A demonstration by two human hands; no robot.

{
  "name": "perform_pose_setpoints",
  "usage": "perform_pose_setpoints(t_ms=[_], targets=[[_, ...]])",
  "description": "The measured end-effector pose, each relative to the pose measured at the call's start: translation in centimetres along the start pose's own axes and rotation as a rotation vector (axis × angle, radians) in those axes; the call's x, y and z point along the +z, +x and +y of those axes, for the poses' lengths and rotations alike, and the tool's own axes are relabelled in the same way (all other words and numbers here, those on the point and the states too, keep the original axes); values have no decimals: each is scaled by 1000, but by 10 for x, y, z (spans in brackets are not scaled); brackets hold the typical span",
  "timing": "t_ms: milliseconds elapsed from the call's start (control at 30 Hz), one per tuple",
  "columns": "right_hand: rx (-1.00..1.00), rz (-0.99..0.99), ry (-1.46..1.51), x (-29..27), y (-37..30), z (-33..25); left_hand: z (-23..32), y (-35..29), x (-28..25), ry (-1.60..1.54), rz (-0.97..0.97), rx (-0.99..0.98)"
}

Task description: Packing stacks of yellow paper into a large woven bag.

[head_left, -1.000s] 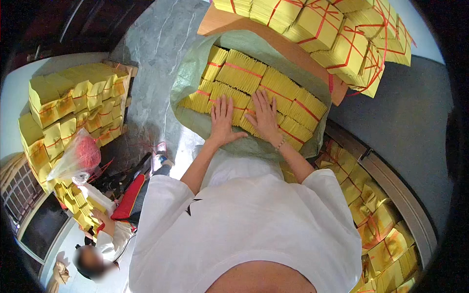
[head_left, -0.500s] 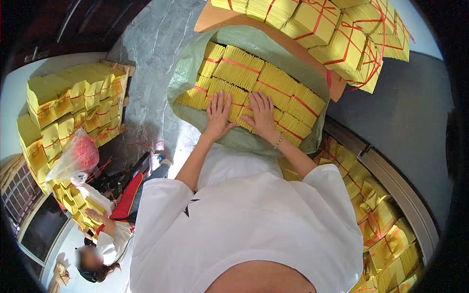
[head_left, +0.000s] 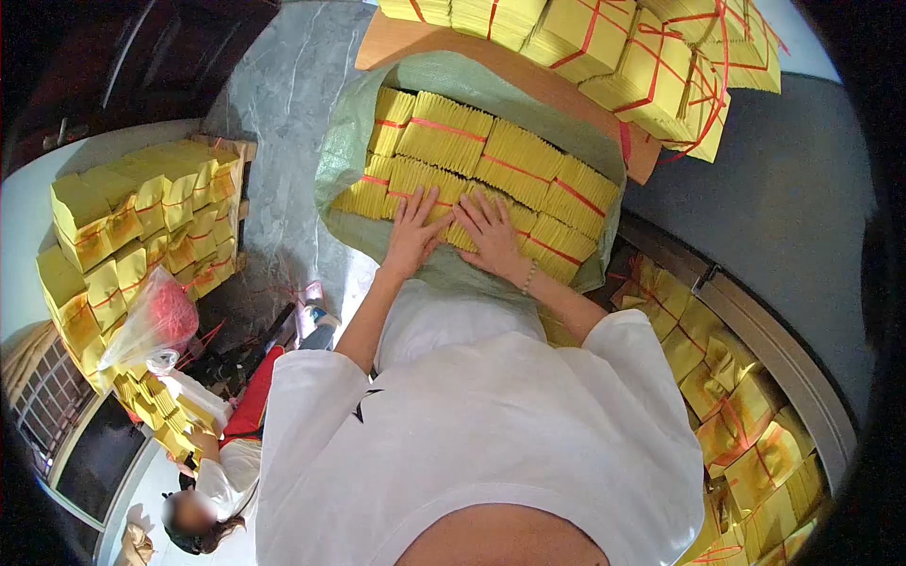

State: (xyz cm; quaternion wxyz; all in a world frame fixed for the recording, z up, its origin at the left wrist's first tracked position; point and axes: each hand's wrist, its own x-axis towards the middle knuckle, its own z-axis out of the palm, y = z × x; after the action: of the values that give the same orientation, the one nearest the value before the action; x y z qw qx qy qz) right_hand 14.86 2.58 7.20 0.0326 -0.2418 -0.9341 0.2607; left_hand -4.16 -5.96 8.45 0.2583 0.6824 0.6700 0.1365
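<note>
In front of me an opened green woven sack (head_left: 332, 165) is packed with rows of yellow paper bundles (head_left: 444, 132), each bound by a red strap. My left hand (head_left: 412, 241) lies on a bundle in the near row, fingers spread and palm down. Right beside it, my right hand (head_left: 493, 241), with a bracelet at the wrist, presses flat on the same row, its fingers also apart. The fingertips of the two hands almost meet. Neither hand grips anything. The paper under my palms is hidden.
Tied yellow bundles are piled on a wooden board (head_left: 453, 40) beyond the sack. More stacks (head_left: 142, 212) stand at the left, with a clear plastic bag (head_left: 142, 330) holding something red before them. Bundles (head_left: 727, 406) fill the lower right. A person (head_left: 226, 481) handles yellow paper at lower left.
Both hands have slid slightly toward me over the bundles and drawn closer together. The whole view has shifted a little. At lower left, the other person has moved slightly.
</note>
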Motion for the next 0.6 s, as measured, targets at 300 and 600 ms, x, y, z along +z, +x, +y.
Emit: perform_pose_setpoints(t_ms=[300, 600], targets=[[21, 116, 157, -15, -5, 8, 35, 2, -3, -178, 142, -89], [137, 34, 76, -31, 10, 19, 45, 1, 12, -176, 206, -168]])
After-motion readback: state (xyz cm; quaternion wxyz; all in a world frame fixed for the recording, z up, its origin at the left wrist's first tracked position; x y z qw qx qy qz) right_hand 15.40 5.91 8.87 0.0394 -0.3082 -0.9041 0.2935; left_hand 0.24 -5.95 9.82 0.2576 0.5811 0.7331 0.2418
